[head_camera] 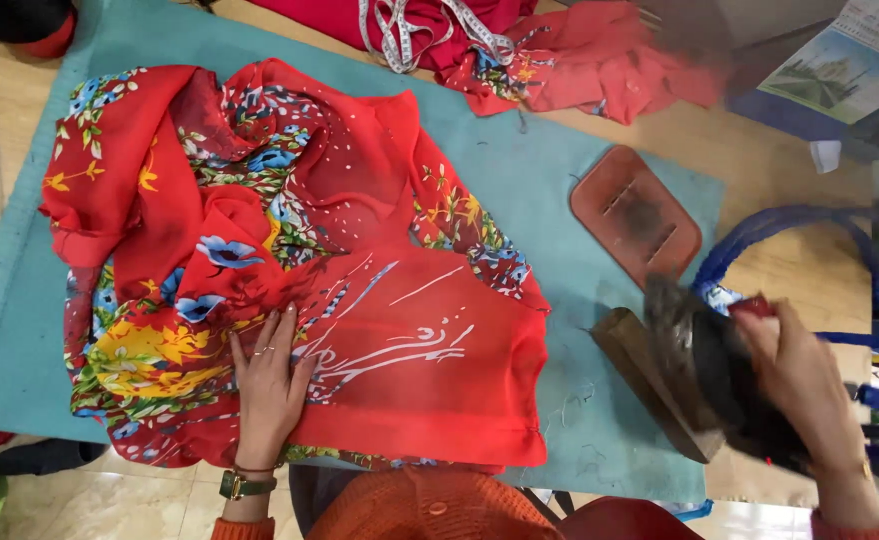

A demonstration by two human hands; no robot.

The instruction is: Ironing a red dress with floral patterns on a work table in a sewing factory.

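An orange sweater (430,510) below, left hand (268,385) spread flat pinning red floral fabric (360,290), right hand (805,385) gripping a tilted iron (700,375); best kept taut.

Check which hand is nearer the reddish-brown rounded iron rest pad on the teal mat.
Right. The right hand, gripping the dark iron, is just below the pad; the left hand lies flat on the red floral fabric, far across.

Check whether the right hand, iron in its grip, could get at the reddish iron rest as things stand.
Probably yes. The right hand holds the iron just below the iron rest, and only bare blue mat lies between them.
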